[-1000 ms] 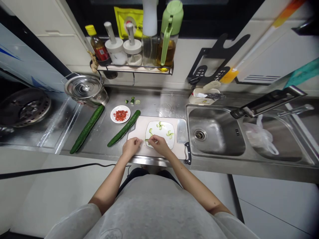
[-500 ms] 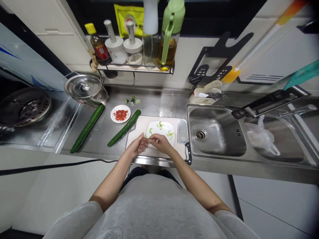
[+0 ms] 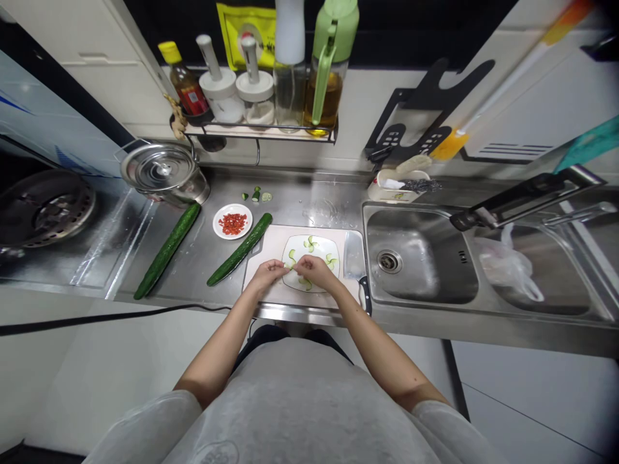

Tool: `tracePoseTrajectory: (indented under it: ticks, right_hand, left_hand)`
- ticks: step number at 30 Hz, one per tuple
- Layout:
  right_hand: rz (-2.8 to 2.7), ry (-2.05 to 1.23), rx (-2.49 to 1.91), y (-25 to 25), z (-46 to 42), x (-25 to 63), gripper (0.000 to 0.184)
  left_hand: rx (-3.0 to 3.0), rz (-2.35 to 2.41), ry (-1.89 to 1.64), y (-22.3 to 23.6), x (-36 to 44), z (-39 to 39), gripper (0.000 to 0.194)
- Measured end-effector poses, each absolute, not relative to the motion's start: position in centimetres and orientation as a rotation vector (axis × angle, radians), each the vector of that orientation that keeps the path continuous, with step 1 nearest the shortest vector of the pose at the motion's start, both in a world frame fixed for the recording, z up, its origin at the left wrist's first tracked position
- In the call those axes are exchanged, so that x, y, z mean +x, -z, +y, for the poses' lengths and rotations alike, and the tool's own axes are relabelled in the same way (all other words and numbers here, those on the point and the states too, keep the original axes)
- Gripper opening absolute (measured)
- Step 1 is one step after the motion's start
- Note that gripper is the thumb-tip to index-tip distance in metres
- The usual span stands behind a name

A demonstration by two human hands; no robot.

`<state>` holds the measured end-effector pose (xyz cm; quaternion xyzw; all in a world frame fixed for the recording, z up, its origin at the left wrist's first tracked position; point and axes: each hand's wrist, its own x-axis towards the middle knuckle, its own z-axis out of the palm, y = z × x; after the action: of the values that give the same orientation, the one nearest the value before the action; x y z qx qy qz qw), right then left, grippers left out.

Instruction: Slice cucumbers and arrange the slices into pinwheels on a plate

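A white square plate [image 3: 316, 249] lies on a pale cutting board [image 3: 271, 248] at the counter's front edge. Thin cucumber slices [image 3: 310, 243] are arranged on it in small pinwheel shapes. My left hand [image 3: 267, 274] and my right hand [image 3: 313, 269] meet over the plate's near left side, fingers pinched together on a thin green cucumber slice [image 3: 292, 263] between them. Another slice [image 3: 305, 283] lies on the plate just below my right hand.
A cleaver [image 3: 356, 264] rests on the board's right edge, next to the sink [image 3: 418, 261]. Two whole cucumbers [image 3: 240, 249] [image 3: 167, 250], a small dish of chopped red chili [image 3: 233, 222] and a lidded pot [image 3: 162, 171] lie to the left. A condiment shelf [image 3: 256, 132] hangs behind.
Both hands have moved a little farther up over the plate and come closer together. A cucumber slice now lies on the plate's near part, below my right hand.
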<state>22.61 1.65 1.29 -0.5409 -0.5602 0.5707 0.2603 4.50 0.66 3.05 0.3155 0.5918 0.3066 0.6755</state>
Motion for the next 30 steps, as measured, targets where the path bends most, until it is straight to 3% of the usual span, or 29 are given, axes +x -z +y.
tracePoseTrajectory:
  ticks: [7,16,30]
  right_hand:
    - [-1.578,-1.480,-1.587,-0.3,4.3,22.7,0.025]
    - [-1.795,-1.225,-1.795,-0.1,5.3,22.0,0.020]
    - [-1.979,-1.063,-1.981,-1.0,5.5,21.2,0.016]
  left_hand:
    - [0.911,1.422,-0.819,0.3,5.2,2.6,0.039]
    - [1.373,1.825,-0.430,-0.4,5.3,2.9,0.025]
    - [1.690,1.982,-0.094,-1.9,6.2,3.5,0.021]
